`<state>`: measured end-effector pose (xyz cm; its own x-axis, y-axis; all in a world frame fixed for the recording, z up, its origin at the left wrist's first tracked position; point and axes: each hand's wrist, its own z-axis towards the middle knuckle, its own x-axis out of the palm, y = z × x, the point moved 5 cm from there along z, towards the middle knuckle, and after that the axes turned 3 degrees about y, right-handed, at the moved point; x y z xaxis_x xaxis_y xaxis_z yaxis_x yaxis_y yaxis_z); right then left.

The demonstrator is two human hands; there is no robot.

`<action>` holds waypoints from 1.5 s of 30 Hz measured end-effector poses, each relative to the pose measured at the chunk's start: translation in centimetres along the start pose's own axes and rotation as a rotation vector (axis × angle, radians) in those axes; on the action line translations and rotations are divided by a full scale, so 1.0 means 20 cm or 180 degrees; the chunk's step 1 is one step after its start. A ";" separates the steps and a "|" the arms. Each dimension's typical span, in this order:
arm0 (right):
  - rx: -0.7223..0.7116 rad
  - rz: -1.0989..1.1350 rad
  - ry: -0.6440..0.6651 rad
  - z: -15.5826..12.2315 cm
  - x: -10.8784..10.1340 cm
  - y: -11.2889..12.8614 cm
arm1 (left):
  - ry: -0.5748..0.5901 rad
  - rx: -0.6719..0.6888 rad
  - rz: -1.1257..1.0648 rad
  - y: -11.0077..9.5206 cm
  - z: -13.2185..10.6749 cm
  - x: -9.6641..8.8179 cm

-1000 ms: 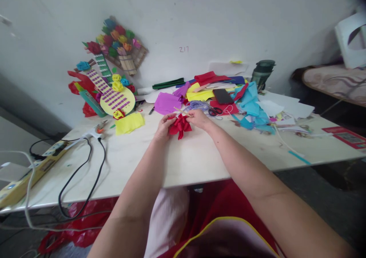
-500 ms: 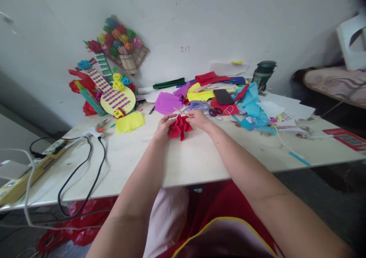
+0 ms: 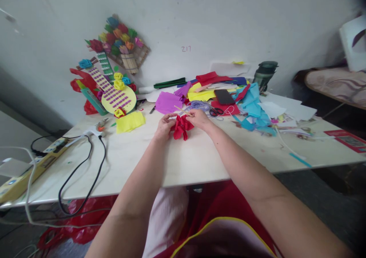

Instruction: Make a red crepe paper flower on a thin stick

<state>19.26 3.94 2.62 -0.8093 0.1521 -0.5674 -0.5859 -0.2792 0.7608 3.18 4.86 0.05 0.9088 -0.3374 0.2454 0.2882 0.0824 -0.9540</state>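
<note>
A red crepe-paper flower (image 3: 181,128) is held just above the white table, between my two hands. My left hand (image 3: 166,126) is closed on the flower's left side, fingers curled at its edge. My right hand (image 3: 198,119) pinches a thin pale wooden stick (image 3: 179,108) at the flower's upper right; its tip points up and left. Whether the right fingers also touch the petals is hard to see. Behind the hands lie a purple paper sheet (image 3: 168,103) and a tangle of lilac cord (image 3: 197,105).
Black scissors (image 3: 216,112) and a dark phone (image 3: 224,97) lie beyond my right hand, near crumpled blue paper (image 3: 248,105). At left are yellow paper (image 3: 130,122), a paper-flower guitar (image 3: 118,100), a glue gun (image 3: 94,130) with black cable, and a power strip (image 3: 34,170).
The red flower has turned slightly between my hands, so its petals sit differently. Both hands stay in nearly the same place, and the view has shifted a little.
</note>
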 end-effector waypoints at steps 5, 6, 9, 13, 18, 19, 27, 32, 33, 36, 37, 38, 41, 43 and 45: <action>-0.0177 0.0301 0.0024 -0.03 -0.05 0.07 | -0.0064 -0.0029 0.0124 0.00 0.00 0.00; -0.0218 0.0360 0.0064 -0.03 -0.05 0.09 | -0.0083 -0.0037 0.0139 -0.01 0.00 0.00; -0.0326 0.0537 0.0213 -0.03 -0.05 0.10 | -0.0126 -0.0035 0.0168 -0.02 -0.01 0.00; -0.0603 0.0542 0.0314 -0.03 -0.03 0.10 | -0.0099 -0.0024 0.0195 -0.04 -0.01 0.00; -0.0657 0.0897 0.0462 -0.03 -0.02 0.10 | 0.0037 -0.0192 0.0281 -0.03 0.00 -0.01; -0.0580 0.1047 0.0533 -0.02 -0.02 0.09 | 0.0057 -0.0231 0.0289 -0.03 0.00 -0.01; -0.0069 0.1503 0.1250 0.08 0.04 0.06 | 0.0101 -0.0422 0.0327 -0.01 0.00 -0.02; -0.0111 0.1184 0.1352 0.07 0.05 0.06 | 0.0200 -0.0452 0.0229 0.01 0.00 -0.02; -0.0151 0.1066 0.1319 0.06 0.04 0.07 | 0.0229 -0.0464 0.0224 0.01 0.00 -0.01; -0.0195 0.0755 0.1255 0.04 0.01 0.07 | 0.0341 -0.0504 0.0282 0.01 0.00 0.01; -0.0182 0.0683 0.1253 0.04 0.00 0.07 | 0.0381 -0.0515 0.0313 0.01 0.00 0.02; -0.0165 0.0626 0.1253 0.04 0.00 0.07 | 0.0415 -0.0525 0.0348 0.01 0.00 0.02; -0.0120 0.0519 0.1277 0.04 0.00 0.07 | 0.0458 -0.0537 0.0442 0.02 0.00 0.03; -0.0141 0.0471 0.1299 0.04 0.01 0.07 | 0.0461 -0.0565 0.0487 0.02 0.00 0.03; -0.0211 0.0383 0.1360 0.04 0.03 0.07 | 0.0447 -0.0597 0.0524 0.03 0.00 0.02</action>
<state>17.95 4.37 3.67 -0.7730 -0.2867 -0.5660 -0.4734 -0.3333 0.8153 3.76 4.77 -0.32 0.8843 -0.4615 0.0708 0.0675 -0.0237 -0.9974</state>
